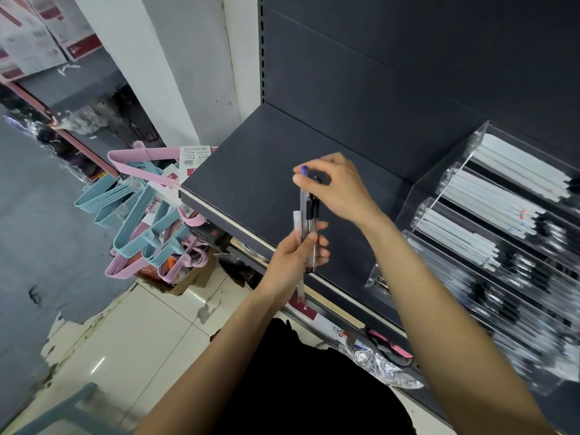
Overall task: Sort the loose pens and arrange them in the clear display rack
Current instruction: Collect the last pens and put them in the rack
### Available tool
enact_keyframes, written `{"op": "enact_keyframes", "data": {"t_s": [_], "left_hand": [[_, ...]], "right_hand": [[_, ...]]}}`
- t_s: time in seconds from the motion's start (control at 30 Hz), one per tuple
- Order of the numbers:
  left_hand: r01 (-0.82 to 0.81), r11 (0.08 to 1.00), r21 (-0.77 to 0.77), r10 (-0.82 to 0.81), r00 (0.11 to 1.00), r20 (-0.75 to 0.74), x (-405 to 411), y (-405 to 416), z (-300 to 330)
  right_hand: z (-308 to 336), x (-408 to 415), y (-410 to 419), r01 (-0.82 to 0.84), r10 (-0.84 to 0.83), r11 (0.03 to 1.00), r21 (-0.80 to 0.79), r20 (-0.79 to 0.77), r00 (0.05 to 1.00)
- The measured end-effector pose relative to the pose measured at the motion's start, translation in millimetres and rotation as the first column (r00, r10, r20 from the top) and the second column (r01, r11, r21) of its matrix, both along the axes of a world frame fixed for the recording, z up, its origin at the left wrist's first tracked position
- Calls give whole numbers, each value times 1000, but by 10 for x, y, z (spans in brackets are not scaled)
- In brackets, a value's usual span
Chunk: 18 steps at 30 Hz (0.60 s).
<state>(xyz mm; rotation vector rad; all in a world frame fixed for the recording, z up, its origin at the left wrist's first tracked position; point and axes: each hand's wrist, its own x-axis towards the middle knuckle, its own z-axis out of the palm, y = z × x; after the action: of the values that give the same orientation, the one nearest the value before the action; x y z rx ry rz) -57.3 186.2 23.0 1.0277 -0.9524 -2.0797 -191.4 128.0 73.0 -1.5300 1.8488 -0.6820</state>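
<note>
So the left hand [298, 251] is curled around the lower half of a small bunch of pens [308, 224], holding them upright over the front part of the dark shelf [251, 158]. There's one clear pen with a blue cap and a couple with black caps, and a bit of white paper seems tucked in beside them. The right hand [337, 186] is up at the top of the bunch, thumb and fingertips pinching the cap ends, the blue cap poking out just above the thumb.

Exact pen count is hard to call since they overlap, maybe three. The tip of the clear one sticks out below the left hand.

The clear display rack [452, 171] sits on the shelf to the right, well apart from both hands, its tiers already filled with rows of white-barrelled pens. Its lower tiers are smeared by motion blur and cut off at the edge.

Off to the left, pink and blue hangers [141, 221] dangle beside the shelf end, with a cardboard box under them on the tiled floor [125, 334].
</note>
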Motion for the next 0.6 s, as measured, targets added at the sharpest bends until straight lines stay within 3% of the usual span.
{"op": "enact_keyframes", "data": {"t_s": [0.1,0.2,0.3,0.47,0.6], "left_hand": [[23,1000,17,-23,1000,-10,6,24,8],[20,998,66,-20,1000,-8,26,66,-36],[-51,985,164,69,992,-102,61,59,-52],[-212,912,350,324,897,-301,63,-116,-25],[-289,881,374,420,843,-336,23,-164,15]], "right_hand": [[16,-27,-97,23,-21,1000,-18,102,995],[214,-67,-109,233,-179,956,-177,277,944],[393,-138,26,387,-274,888,-250,389,880],[194,39,579,420,-319,905,-63,551,771],[-186,310,940,513,-431,858,-20,513,742]]}}
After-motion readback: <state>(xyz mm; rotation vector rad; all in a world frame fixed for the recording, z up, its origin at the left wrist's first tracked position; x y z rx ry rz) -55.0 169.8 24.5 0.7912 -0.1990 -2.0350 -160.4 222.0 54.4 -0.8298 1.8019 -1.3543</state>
